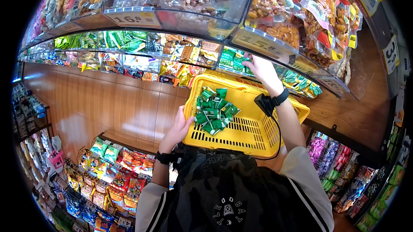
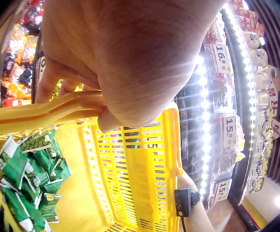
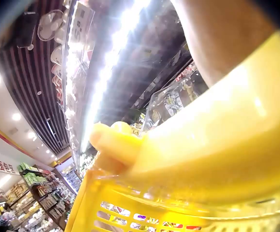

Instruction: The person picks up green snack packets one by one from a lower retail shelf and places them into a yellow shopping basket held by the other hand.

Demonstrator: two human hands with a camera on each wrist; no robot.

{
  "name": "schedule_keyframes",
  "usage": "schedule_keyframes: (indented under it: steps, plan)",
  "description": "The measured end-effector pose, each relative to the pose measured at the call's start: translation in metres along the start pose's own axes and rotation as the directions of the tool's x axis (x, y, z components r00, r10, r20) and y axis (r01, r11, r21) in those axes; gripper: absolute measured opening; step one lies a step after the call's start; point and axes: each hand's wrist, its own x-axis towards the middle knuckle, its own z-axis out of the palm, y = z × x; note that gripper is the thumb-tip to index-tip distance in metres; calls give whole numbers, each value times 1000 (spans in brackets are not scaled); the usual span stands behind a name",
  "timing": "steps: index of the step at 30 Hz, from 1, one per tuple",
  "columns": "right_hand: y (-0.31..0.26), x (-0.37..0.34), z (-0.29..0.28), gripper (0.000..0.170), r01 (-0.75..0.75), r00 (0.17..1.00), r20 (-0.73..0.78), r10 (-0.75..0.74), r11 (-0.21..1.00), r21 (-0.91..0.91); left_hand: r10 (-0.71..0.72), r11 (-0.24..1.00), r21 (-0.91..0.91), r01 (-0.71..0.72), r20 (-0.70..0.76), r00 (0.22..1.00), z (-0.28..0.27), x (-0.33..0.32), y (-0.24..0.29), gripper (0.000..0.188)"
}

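Note:
A yellow plastic shopping basket (image 1: 254, 133) with slotted walls sits in front of the person. Several small green snack packets (image 1: 213, 113) lie loosely piled in its left part. My left hand (image 1: 177, 128) grips the basket's left rim, fingers over the outside; the left wrist view shows this thumb (image 2: 109, 121) hooked over the edge. Past the basket's far side, my right hand (image 1: 261, 69) reaches under the upper shelf to a bin of green packets (image 1: 232, 60). Its thumb and a finger stand apart beside them; the other fingers are hidden.
Above the right forearm juts a clear-fronted shelf of bagged snacks (image 1: 275, 12) with price labels (image 1: 133, 18). Lower bins of colourful packets (image 1: 180, 73) run leftward. Bagged-snack racks (image 1: 116, 172) stand at lower left, and a candy rack (image 1: 335, 163) at lower right.

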Motion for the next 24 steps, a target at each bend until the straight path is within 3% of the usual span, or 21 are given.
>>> schedule_keyframes:
  steps: [5,7,8,9,10,11,12,13,16,17,19,20,23,24]
  plan:
    - [3,-4,1,30,84,991,-101,-88,995,-45,-16,1000,2,16,6,1000,-2,0,3,45]
    - [-18,-14,-19,27,192,942,-268,-202,979,-61,-6,998,61,3,44,999,-5,0,4,43]
    - [-49,-19,-47,23,-24,997,-72,29,997,75,-13,998,58,10,38,999,-5,-2,3,43]
    - [-66,-24,-68,19,-119,985,141,100,983,139,-21,998,58,18,42,999,-5,-2,3,44]
    - [-69,-32,-71,18,163,974,95,-208,923,350,-26,998,59,23,47,999,-4,-1,2,44]
    - [-79,-47,-88,18,117,892,336,-301,874,472,-30,998,57,27,47,998,-4,0,1,44]
    - [-86,-56,-96,21,-32,762,557,-331,840,542,-32,999,42,30,45,998,-3,-1,0,44]
    - [-89,-61,-99,23,-193,576,727,-374,802,566,-32,999,28,31,44,999,-2,0,-1,44]
    - [-56,-78,-23,31,-245,595,748,-294,820,517,-23,1000,-12,23,26,999,-2,0,0,47]
    - [-32,-90,21,36,-290,713,690,-121,846,448,-18,1000,-11,18,30,999,-2,1,1,47]
    - [14,-109,105,38,-297,817,549,177,945,136,-20,999,-32,22,39,999,-3,1,3,47]
    - [25,-119,128,37,-206,862,488,141,975,83,-18,999,-28,19,34,999,-5,3,4,47]
    - [38,-140,157,37,-414,759,632,155,864,286,-47,998,44,45,66,997,-7,-2,6,46]
    - [37,-146,162,37,-413,759,633,152,864,288,-50,997,66,46,57,997,-6,-2,6,46]
